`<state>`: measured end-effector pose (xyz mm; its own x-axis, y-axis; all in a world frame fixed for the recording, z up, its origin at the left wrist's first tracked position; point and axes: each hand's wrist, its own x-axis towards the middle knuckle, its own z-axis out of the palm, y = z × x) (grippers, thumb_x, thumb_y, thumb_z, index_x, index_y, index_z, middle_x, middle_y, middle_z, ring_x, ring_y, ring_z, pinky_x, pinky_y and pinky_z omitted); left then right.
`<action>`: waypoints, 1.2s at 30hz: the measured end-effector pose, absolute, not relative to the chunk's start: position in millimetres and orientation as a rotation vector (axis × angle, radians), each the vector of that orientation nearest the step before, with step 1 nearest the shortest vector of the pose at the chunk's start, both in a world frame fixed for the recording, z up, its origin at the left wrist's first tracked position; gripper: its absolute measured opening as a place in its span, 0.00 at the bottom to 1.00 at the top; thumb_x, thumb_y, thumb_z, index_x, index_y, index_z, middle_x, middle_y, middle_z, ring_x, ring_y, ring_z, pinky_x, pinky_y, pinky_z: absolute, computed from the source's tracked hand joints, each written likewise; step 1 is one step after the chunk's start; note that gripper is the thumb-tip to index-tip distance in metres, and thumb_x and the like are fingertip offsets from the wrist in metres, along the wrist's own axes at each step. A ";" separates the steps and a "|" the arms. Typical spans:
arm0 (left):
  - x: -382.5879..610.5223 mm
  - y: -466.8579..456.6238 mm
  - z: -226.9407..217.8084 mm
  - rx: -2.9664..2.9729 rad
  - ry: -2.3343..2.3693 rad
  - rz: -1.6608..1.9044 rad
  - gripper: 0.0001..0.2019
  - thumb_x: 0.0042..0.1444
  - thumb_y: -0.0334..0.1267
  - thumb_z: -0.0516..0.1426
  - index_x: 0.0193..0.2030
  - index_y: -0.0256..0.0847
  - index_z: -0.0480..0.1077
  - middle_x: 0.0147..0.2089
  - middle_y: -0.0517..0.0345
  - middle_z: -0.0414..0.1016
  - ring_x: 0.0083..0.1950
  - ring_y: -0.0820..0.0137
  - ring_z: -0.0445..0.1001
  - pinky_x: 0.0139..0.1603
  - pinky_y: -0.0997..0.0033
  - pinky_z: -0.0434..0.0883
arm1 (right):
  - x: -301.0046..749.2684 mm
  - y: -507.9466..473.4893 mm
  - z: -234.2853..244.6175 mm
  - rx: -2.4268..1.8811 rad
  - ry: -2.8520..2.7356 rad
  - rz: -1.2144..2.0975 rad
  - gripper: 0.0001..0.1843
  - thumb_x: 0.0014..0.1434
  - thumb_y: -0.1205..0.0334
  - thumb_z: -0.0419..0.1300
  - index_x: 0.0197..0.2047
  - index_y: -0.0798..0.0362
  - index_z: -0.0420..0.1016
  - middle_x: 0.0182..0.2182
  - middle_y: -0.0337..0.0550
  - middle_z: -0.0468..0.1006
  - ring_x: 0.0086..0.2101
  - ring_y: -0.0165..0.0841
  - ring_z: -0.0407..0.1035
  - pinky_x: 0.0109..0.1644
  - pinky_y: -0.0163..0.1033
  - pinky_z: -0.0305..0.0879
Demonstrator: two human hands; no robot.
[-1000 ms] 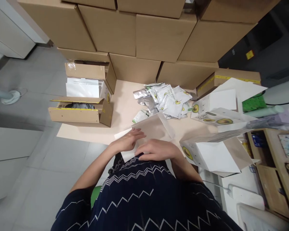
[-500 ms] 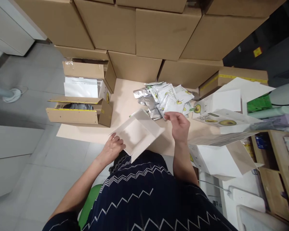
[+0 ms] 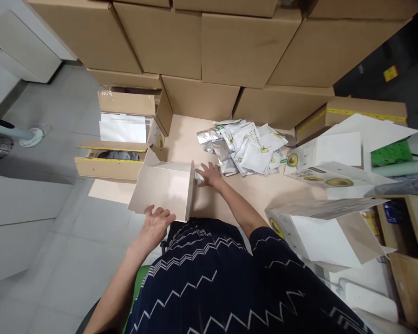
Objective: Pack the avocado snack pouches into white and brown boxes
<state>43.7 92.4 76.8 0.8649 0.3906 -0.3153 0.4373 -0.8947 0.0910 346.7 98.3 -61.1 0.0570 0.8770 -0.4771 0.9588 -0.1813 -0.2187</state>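
Observation:
My left hand (image 3: 156, 225) grips the near edge of an open white carton (image 3: 165, 188), which is tilted with its pale inside toward me. Just right of the carton is my right hand (image 3: 210, 176), its fingers spread at a small silver-and-white packet (image 3: 199, 175). The packet is partly covered by those fingers, and I cannot tell how firmly they touch it. Behind the right hand, a loose heap of flat white and silver sachets (image 3: 245, 146) with avocado pictures lies on the pale tabletop (image 3: 184, 134).
Large brown cardboard boxes (image 3: 249, 51) are stacked along the back. Open brown cartons (image 3: 107, 171) stand at the left. On the right are open white avocado-printed boxes (image 3: 320, 176), with another white box (image 3: 320, 232) nearer me.
The carton has turned and shifted left in my left hand. My right hand has moved left from the sachet heap to the carton's right side, and its fingers have spread.

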 end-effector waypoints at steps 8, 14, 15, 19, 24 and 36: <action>63.6 99.4 80.1 2.885 0.534 -0.376 0.22 0.48 0.15 0.47 0.37 0.43 0.74 0.34 0.55 0.76 0.43 0.60 0.73 0.59 0.40 0.59 | 352.4 -29.3 -65.6 2.441 1.503 -0.775 0.43 0.60 0.41 0.59 0.74 0.37 0.48 0.74 0.47 0.44 0.69 0.62 0.41 0.66 0.67 0.46; 97.7 109.4 70.3 2.951 0.442 -0.345 0.21 0.48 0.15 0.48 0.36 0.42 0.74 0.34 0.53 0.75 0.42 0.60 0.73 0.60 0.39 0.61 | 422.7 -66.9 -60.3 2.803 0.986 -1.024 0.40 0.58 0.49 0.63 0.71 0.46 0.59 0.70 0.52 0.57 0.66 0.50 0.54 0.65 0.54 0.56; 102.9 109.8 67.2 2.970 0.436 -0.337 0.21 0.48 0.15 0.48 0.36 0.42 0.75 0.34 0.53 0.75 0.43 0.60 0.74 0.60 0.37 0.61 | 433.8 -60.8 -57.8 2.947 0.976 -0.997 0.36 0.59 0.48 0.61 0.69 0.49 0.62 0.66 0.54 0.63 0.64 0.47 0.58 0.64 0.50 0.58; 113.9 104.9 53.6 3.025 0.439 -0.235 0.20 0.49 0.16 0.51 0.36 0.44 0.76 0.35 0.52 0.75 0.54 0.52 0.73 0.65 0.29 0.54 | 465.4 -13.7 -52.6 3.447 0.677 -0.476 0.42 0.61 0.41 0.55 0.70 0.60 0.57 0.65 0.63 0.61 0.63 0.48 0.57 0.66 0.49 0.55; 106.3 93.7 40.9 2.979 0.560 -0.006 0.22 0.51 0.19 0.56 0.45 0.49 0.78 0.63 0.47 0.68 0.75 0.34 0.42 0.65 0.18 0.47 | 478.0 28.7 -59.7 3.293 0.489 -0.607 0.53 0.56 0.45 0.62 0.75 0.54 0.42 0.72 0.61 0.44 0.67 0.59 0.45 0.67 0.59 0.49; 94.3 99.5 28.2 2.930 0.647 0.049 0.27 0.54 0.21 0.57 0.55 0.56 0.74 0.69 0.49 0.61 0.75 0.33 0.22 0.62 0.11 0.40 | 461.4 -16.8 -24.4 3.499 0.604 -0.335 0.26 0.63 0.66 0.45 0.62 0.58 0.68 0.52 0.58 0.75 0.51 0.44 0.70 0.56 0.49 0.64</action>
<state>94.3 99.5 28.2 0.9070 0.4211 0.0016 0.4164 -0.8976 0.1443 461.4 -16.8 -24.4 0.9284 0.3560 -0.1062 0.2787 -0.8564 -0.4345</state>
